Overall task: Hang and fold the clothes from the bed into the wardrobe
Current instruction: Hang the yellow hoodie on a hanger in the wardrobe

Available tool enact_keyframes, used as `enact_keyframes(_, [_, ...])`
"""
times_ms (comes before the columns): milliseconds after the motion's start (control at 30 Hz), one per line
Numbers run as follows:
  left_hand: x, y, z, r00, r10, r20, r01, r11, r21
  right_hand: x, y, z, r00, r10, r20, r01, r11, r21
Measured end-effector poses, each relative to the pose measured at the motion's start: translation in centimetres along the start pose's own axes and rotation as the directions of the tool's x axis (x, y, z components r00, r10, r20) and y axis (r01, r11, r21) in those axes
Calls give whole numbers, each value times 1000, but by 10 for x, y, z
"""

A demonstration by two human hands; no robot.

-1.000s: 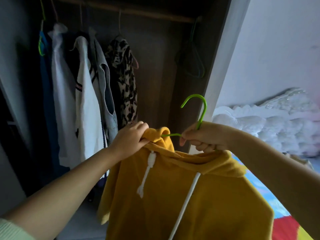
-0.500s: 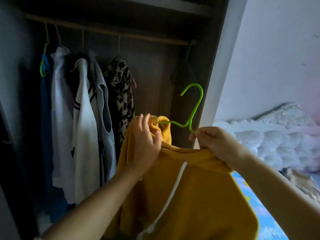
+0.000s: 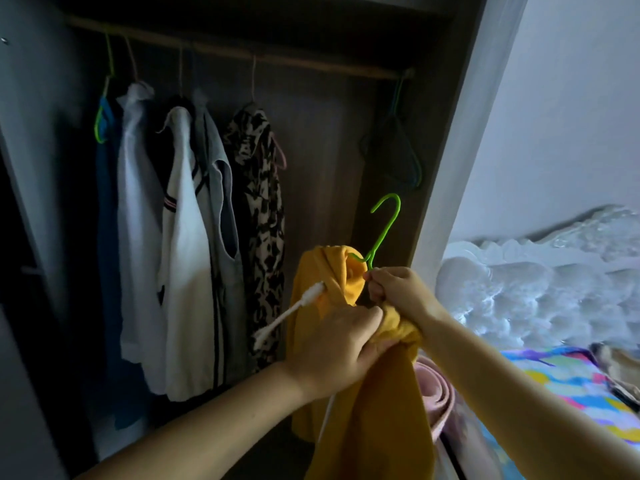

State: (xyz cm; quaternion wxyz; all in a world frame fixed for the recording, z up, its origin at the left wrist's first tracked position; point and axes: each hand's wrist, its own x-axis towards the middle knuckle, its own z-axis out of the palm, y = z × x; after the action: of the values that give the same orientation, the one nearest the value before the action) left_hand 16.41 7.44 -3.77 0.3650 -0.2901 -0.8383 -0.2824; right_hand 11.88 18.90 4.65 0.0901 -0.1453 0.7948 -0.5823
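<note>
Before the wardrobe [image 3: 446, 140], both hands grip the yellow hoodie [image 3: 374, 410], left hand [image 3: 341, 344] bunching fabric, right hand [image 3: 398, 289] pinching the green hanger [image 3: 386, 226]; several garments [image 3: 187, 237] already hang at ten o'clock, this one unhung.

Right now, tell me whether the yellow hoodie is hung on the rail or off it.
Off it. The green hanger hook is free below the rail; both hands grip the hoodie.

1 yellow hoodie [image 3: 363, 410], 1 green hanger [image 3: 384, 230], 2 hands, and 5 garments hanging on the rail [image 3: 242, 58].
</note>
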Motion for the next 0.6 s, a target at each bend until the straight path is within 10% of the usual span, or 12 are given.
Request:
enact_keyframes(167, [4, -19, -10, 957, -180, 226, 252, 903, -349, 14, -11, -15, 998, 20, -61, -18, 999, 37])
enact_keyframes(600, [157, -176, -11, 789, -613, 44, 471, 556, -685, 188, -104, -1, 970, -229, -78, 222, 971, -89])
